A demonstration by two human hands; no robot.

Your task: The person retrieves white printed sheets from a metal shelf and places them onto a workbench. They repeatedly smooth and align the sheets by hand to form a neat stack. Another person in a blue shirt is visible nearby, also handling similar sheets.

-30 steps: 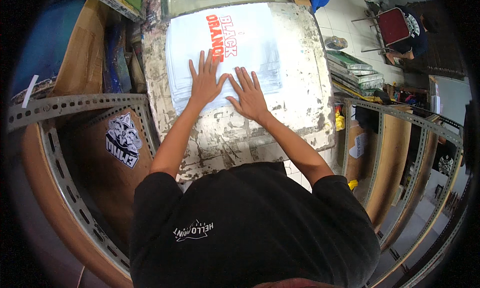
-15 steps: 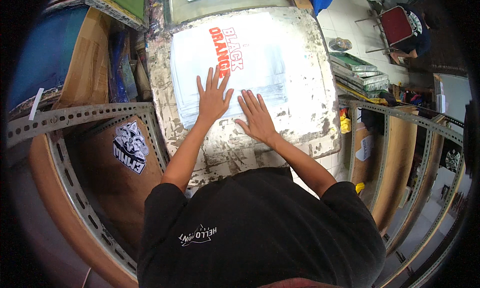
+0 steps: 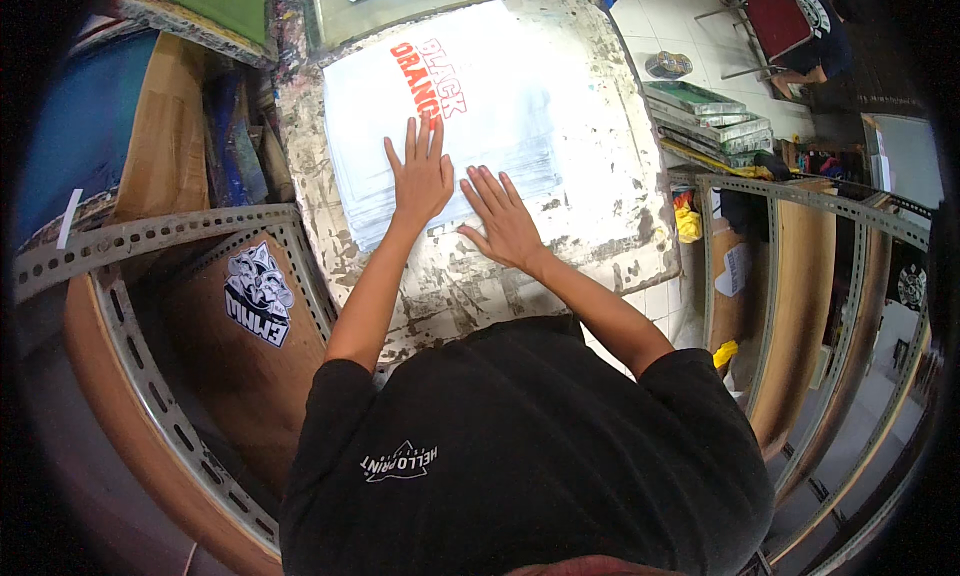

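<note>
A stack of thin white sheets (image 3: 500, 81) lies on a worn, paint-stained table (image 3: 460, 301), its near edges slightly fanned. Red lettering, partly solid and partly outlined, is printed on the top sheet. My left hand (image 3: 422, 181) rests flat on the near part of the stack, fingers spread, its fingertips at the lower end of the print. Beside it, my right hand (image 3: 505, 221) lies with the fingers stretched over the stack's near edge and the thumb apart. Neither hand grips anything.
Behind the stack is a framed panel (image 3: 440, 16). Perforated metal racks stand left (image 3: 150, 238) and right (image 3: 830, 201) of me. Several green-topped frames (image 3: 700, 101) are piled at the right. Farther off, a person sits by a red chair (image 3: 780, 21).
The view has shifted, so the table and stack appear a little higher and farther left. Both hands stay flat at nearly the same places on the sheets.
</note>
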